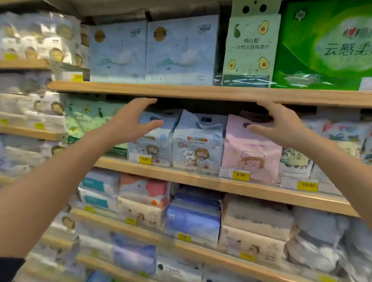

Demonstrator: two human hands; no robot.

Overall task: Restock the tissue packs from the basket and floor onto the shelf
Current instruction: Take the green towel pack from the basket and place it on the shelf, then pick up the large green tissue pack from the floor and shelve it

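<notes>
Both my hands are raised in front of the middle wooden shelf. My left hand is open, fingers spread, just in front of a light blue tissue pack with a cartoon child. My right hand is open too, its fingers at the top of a pink tissue pack. Between them stands a second light blue pack. Neither hand holds anything. No basket or floor is in view.
The shelf above carries pale blue packs, an avocado-print pack and a big green pack. Lower shelves hold stacked tissue packs. Yellow price tags line the edges. Roll packs fill the left unit.
</notes>
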